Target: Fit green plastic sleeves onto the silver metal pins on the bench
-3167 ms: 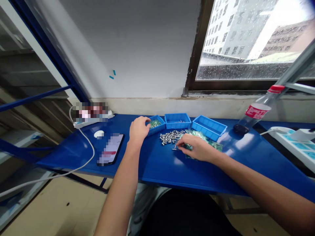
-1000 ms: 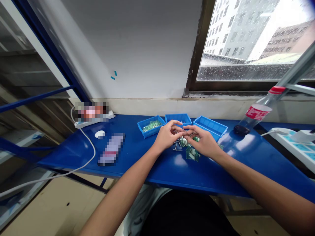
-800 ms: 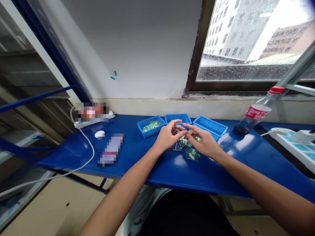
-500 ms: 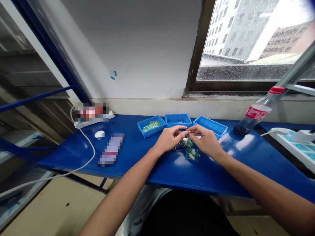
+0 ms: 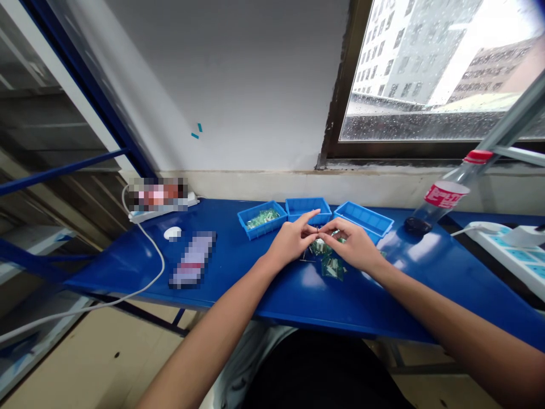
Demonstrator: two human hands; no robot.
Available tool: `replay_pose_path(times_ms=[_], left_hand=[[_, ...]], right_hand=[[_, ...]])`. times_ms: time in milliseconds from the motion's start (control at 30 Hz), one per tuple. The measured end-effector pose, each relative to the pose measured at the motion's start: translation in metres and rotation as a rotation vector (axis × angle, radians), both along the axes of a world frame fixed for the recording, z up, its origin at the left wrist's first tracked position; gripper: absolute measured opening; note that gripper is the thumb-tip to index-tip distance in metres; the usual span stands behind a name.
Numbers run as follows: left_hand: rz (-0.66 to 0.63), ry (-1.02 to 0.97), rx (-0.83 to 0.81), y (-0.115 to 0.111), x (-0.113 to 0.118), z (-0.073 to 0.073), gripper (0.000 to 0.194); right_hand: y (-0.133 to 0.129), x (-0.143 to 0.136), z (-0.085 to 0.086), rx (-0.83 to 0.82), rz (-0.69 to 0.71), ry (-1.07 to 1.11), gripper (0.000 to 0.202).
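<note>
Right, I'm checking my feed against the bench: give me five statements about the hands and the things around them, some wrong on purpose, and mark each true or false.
1. The fingertips of the left hand and right hand are close together. True.
2. Both hands are inside the leftmost blue tray. False: they are over the table, to the right of the leftmost blue tray.
3. That tray has small green items in it. True.
4. The bottle has a green cap. False: the bottle has a red cap.
5. A green packet lies nearer the person than the fingertips do. True.
</note>
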State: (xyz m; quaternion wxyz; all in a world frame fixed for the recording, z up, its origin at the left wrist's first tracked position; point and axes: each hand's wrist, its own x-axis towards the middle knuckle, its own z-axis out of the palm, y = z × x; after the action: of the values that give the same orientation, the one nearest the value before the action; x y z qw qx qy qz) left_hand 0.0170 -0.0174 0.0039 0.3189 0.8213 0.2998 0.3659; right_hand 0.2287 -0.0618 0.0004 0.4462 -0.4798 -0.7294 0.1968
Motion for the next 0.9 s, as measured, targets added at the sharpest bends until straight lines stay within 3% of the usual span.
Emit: replay_pose_path(times_ms=[200, 533, 700, 900], left_hand=[[-0.073, 0.111, 0.14, 0.003, -0.003, -0.006, 0.072], [-0.1, 0.197, 0.221, 0.002, -0.004, -0.006, 0.07], [-0.088, 0.127, 0.218, -0.002, -0.001, -0.002, 0.073], [0.027, -0.08, 0.128, -0.001, 0.001, 0.004, 0.063]], right_hand=[[-0.003, -0.001, 0.002, -0.038, 0.011, -0.003, 0.017], [-0.002, 0.0, 0.0, 0.079, 0.035, -0.114, 0.004], [-0.002, 0.0, 0.0, 0.078, -0.009, -0.074, 0.006], [0.0, 0.001, 0.002, 0.042, -0.018, -0.004, 0.01]])
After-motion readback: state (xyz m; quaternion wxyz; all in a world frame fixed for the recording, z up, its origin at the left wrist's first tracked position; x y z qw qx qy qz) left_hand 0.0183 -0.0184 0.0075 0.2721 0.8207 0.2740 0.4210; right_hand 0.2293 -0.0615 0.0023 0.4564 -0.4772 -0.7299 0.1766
